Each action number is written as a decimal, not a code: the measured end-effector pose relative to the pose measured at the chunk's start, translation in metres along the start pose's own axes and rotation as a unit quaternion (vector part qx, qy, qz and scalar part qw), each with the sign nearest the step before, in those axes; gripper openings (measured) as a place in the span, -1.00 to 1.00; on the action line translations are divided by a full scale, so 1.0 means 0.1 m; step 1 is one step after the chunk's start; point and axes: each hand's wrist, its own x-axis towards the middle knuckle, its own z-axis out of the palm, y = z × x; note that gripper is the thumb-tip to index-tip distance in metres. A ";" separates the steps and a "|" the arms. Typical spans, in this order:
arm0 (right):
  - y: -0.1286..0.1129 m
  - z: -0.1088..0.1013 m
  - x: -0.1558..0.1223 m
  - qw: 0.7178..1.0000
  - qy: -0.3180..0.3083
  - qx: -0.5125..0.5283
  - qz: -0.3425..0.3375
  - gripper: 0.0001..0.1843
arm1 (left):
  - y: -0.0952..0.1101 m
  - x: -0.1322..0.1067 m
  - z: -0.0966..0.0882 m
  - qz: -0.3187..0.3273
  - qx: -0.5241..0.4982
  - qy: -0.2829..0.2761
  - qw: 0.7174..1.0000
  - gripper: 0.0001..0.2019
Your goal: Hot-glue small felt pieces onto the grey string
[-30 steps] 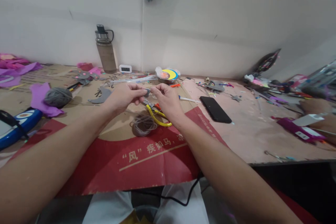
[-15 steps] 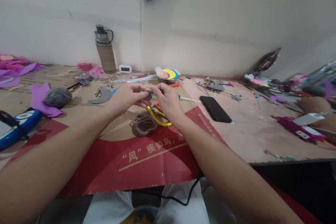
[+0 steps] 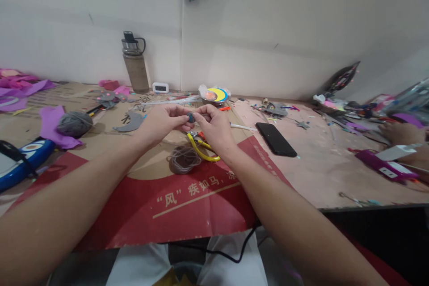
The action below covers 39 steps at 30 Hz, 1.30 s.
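cardboard lies below — left hand and right hand both pinch a grey piece, set between them, equally near (its long axis too small to tell).

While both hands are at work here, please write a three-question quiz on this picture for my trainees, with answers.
1. True or false: the left hand and the right hand are wide apart.
2. What stands just right of the water bottle, as seen in the picture?
A) the grey yarn ball
B) the small white device
C) the purple sheet
3. Fill the gap: in the picture, the black phone lies to the ____ of the yellow-handled tool.

Key: 1. False; their fingertips meet around a small bluish-grey piece. 2. B. 3. right.
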 end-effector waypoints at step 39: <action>-0.08 0.11 -0.01 0.991 0.048 0.081 0.100 -0.81 | -0.01 0.02 0.03 0.023 -0.044 0.067 0.997 -0.91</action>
